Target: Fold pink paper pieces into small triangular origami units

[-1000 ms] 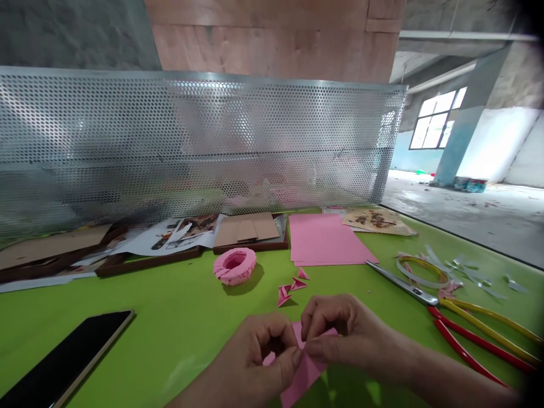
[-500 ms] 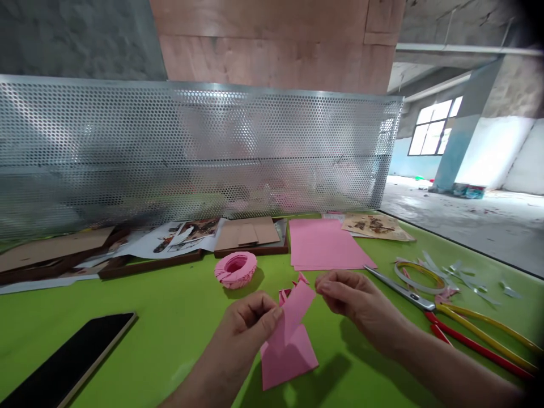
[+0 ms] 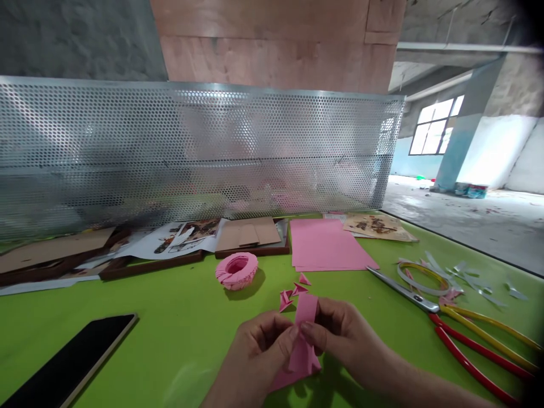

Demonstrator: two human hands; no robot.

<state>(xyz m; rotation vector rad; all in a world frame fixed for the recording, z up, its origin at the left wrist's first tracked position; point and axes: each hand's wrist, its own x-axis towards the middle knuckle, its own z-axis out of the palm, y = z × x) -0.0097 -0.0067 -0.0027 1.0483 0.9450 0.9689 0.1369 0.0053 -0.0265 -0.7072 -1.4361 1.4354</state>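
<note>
A narrow pink paper strip (image 3: 306,309) stands upright between my hands. My left hand (image 3: 266,348) pinches its left edge between thumb and fingers. From the other side, my right hand (image 3: 340,331) grips the same strip, thumb in front and fingers behind. Under them, a flat pink paper piece (image 3: 293,381) lies on the table, partly covered by my hands. Several small folded pink triangles (image 3: 285,300) sit just beyond the strip. Farther back rests a ring of folded pink paper (image 3: 237,271).
Scissors (image 3: 420,301) with red and yellow handles lie at right, near a tape roll (image 3: 425,277) and clear scraps (image 3: 476,280). Pink sheets (image 3: 325,243) and brown frames (image 3: 250,249) line the back before a perforated metal panel (image 3: 238,147). A phone (image 3: 72,357) is at left.
My right hand has come in leftward and down and now grips the strip, which was in my left hand alone. The strip has turned from slanted to nearly upright.
</note>
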